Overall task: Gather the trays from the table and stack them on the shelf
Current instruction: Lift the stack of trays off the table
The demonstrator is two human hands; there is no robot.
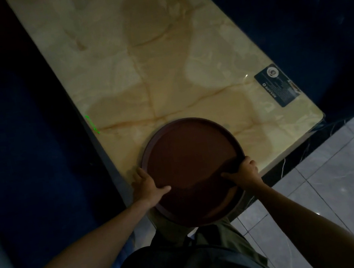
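1. The round tray (pixel 194 166) is a dark reddish brown, plain, with a slightly darker rim.
2. The tabletop (pixel 138 70) is cream-yellow marble pattern with amber veins and paler patches.
3. The label (pixel 278 85) at its corner is dark blue-grey with pale print, too small to read.
4. The floor tiles (pixel 338 166) are pale grey.
5. The seats (pixel 17 112) appear deep blue in the dim light.
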